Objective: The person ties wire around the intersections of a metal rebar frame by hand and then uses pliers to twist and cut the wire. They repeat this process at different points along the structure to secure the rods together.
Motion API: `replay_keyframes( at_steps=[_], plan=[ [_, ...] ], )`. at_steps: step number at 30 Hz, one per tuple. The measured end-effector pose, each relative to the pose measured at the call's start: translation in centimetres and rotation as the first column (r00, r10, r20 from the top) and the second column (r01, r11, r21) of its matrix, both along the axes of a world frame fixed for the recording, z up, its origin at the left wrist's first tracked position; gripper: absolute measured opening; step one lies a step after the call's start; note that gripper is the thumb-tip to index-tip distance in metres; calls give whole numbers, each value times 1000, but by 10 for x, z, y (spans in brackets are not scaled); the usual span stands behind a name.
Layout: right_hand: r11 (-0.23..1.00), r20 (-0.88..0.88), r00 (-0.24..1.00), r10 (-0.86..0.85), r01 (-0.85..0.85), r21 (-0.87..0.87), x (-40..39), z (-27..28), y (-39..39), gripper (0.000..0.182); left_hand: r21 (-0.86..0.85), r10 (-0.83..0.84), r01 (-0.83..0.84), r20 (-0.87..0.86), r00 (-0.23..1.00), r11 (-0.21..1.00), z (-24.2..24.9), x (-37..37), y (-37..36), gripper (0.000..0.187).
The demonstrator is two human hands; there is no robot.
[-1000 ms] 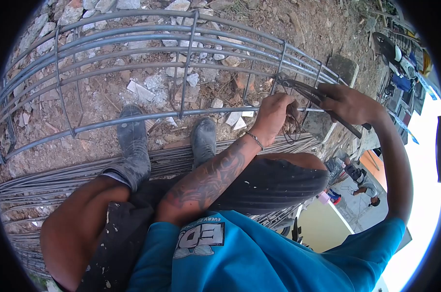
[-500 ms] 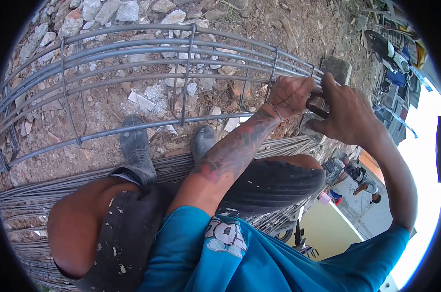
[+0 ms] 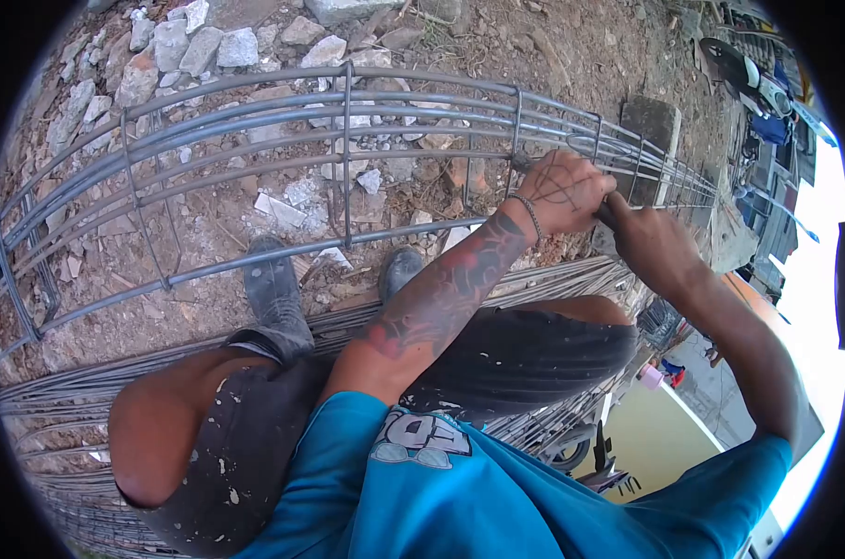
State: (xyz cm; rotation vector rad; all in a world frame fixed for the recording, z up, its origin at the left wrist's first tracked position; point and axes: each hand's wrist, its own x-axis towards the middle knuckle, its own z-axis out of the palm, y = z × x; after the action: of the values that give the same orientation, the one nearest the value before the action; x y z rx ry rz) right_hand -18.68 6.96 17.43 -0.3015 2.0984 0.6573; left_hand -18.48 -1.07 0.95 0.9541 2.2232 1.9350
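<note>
My left hand (image 3: 568,193), on the tattooed arm, is closed beside a stirrup of the steel rebar cage (image 3: 348,158). Dark handles of what look like pincers (image 3: 608,213) show between my hands; the jaws are mostly hidden. Around the handle end my right hand (image 3: 657,244) is wrapped, close against the left. The cage lies lengthwise across the view, with long bars running through several square stirrups.
Broken concrete rubble (image 3: 199,51) covers the dirt behind the cage. A concrete block (image 3: 648,140) lies near its far end. Loose bars (image 3: 329,321) are under my legs, by my boots (image 3: 275,293). A motorcycle (image 3: 758,79) stands at upper right.
My right hand has closed around the pincers' handles, which were spread apart with its thumb stretched out. The view has shifted slightly, and more of the cage's far end shows.
</note>
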Motion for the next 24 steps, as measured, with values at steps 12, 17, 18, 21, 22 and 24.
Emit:
replay_keyframes(
  at_steps=[12, 17, 18, 21, 22, 24],
  plan=[
    [891, -227, 939, 257, -321, -321, 6, -70, 124, 25, -328, 131, -166, -128, 983, 930, -30, 7, 53, 19],
    [873, -223, 950, 218, -292, -392, 5, -72, 131, 26, -332, 150, -189, -141, 979, 924, -27, 9, 56, 21],
    [880, -206, 960, 190, -259, -399, 4, -69, 128, 27, -317, 146, -177, -120, 982, 932, -26, 10, 57, 21],
    [879, -11, 999, -52, 41, -475, -12, -40, 97, 27, -252, 132, -152, -92, 987, 956, -20, 6, 55, 19],
    [824, 91, 987, -134, 162, -542, -18, -33, 87, 28, -206, 113, -127, -82, 990, 970, -17, 5, 51, 18],
    [798, 229, 946, -230, 318, -512, -30, -18, 67, 31, -170, 100, -108, -52, 994, 980, -11, 3, 41, 25]
  ],
)
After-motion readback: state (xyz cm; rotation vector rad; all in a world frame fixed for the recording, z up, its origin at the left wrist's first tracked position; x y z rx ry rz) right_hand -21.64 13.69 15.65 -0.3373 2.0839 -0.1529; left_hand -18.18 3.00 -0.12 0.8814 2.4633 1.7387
